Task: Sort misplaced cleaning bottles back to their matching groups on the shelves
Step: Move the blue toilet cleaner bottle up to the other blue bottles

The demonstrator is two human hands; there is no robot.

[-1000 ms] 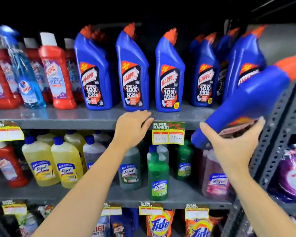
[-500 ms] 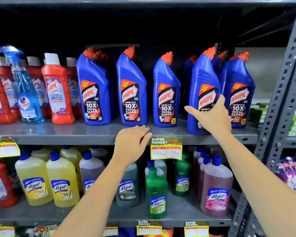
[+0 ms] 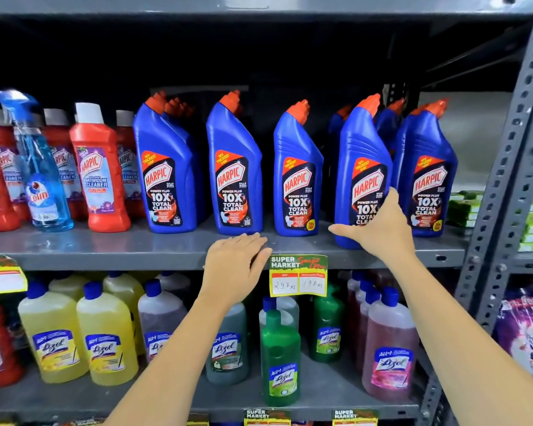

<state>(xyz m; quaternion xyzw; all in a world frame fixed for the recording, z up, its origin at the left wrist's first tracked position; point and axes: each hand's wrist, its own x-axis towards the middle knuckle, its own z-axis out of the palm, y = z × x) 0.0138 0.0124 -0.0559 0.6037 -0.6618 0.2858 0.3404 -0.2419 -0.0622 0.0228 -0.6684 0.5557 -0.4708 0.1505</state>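
Grip: right hand [image 3: 379, 227] wrapped round the lower front of a blue bottle [image 3: 362, 179], thumb out left, fingers up its right side; bottle now upright on the upper shelf [image 3: 105, 247], 4th in the blue row, just beside the next blue one [image 3: 428, 176]. 1 s ago it was tilted in the air off to the right, 0.5 s ago just set down, so placement looks basically done; can't tell if the palm is pressing or already slackening. Left hand [image 3: 236, 265] flat on the shelf edge, fingers together, holding nothing, beside the price tag [image 3: 298, 275]. Spray bottle [image 3: 40, 176] sits among the red bottles [image 3: 100, 173] far left, prob next misfit. Lower shelf bottles [image 3: 105, 336] untouched.
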